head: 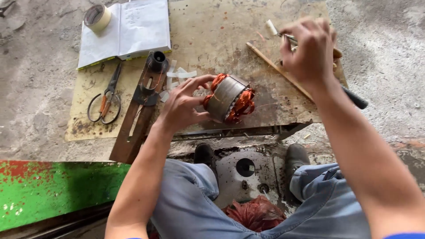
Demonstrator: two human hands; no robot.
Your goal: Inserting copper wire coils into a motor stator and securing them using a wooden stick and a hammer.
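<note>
My left hand grips a small motor stator, a grey steel ring with orange copper windings at both ends, held tilted just above a stained flat board. My right hand is raised over the board's right side, fingers pinched on a thin metal tool with a pale strip at its tip. A long wooden stick lies slanted under that hand.
Scissors, an open notebook with a tape roll on it, a metal bar with a clamp and white paper strips lie at the left. A dark handle sticks out at the right. Round metal plate between my shoes.
</note>
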